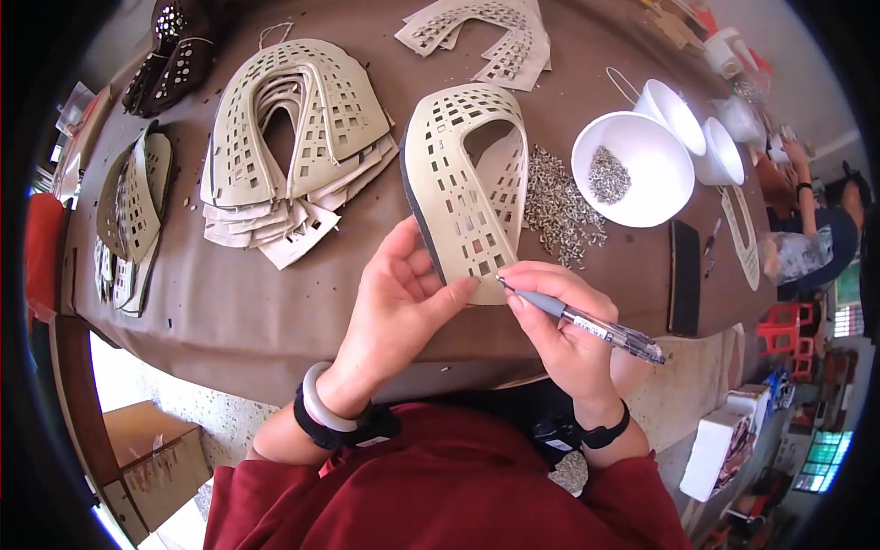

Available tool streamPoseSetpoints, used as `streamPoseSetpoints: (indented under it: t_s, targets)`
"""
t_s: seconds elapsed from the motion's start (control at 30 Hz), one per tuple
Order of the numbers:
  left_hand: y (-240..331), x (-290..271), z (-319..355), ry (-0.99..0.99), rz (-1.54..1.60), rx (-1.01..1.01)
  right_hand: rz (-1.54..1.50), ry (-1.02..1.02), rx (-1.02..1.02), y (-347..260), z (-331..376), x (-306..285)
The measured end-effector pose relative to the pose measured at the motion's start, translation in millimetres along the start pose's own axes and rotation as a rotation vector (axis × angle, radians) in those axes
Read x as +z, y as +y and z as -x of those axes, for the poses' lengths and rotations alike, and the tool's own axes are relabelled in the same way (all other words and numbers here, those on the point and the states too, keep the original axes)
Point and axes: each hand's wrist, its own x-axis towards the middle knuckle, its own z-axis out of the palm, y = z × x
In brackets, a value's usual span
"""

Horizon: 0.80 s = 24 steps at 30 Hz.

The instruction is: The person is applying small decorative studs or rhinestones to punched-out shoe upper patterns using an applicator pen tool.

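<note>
A curved cream shoe upper (442,137), punched with rows of square holes and dark along its left edge, is held up in front of me. My left hand (394,298) grips its lower left end, thumb on the face and fingers behind. Pinched in my right hand (573,335) is a pen (596,327) with a grey grip and clear barrel. Its tip points left, at the upper's lower right end, close to the holes; I cannot tell whether it touches. Behind the upper lies a heap of small metallic pieces (564,202), too small to name.
Stacked similar uppers (234,156) lie left of centre on the brown-covered table (275,316). More uppers are at the far left (137,202) and back (518,46). White bowls (674,188) and a black phone (685,275) sit to the right. Another person (807,211) is at the right edge.
</note>
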Motion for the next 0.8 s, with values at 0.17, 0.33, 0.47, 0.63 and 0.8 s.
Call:
streamPoseSetpoints:
  t_s: [0.17,0.33,0.47,0.63,0.8]
  targets:
    - [0.4,-1.8,0.6,-0.027,-0.004,0.005,0.040,-0.035,-0.044,-4.0,0.5,4.1]
    - [-0.7,-1.1,1.2,-0.016,-0.008,0.012,0.071,-0.047,-0.067,-2.9,-0.8,6.9]
    - [-0.3,-0.8,-0.1,-0.017,0.000,0.001,0.080,-0.068,-0.075,0.5,-4.0,6.7]
    - [0.6,-0.6,1.5,-0.027,-0.015,0.029,0.153,-0.049,-0.068,-5.8,-3.9,5.4]
    - [-2.5,-0.7,2.2,0.010,-0.021,0.050,0.170,-0.070,-0.021,-8.1,-4.9,5.4]
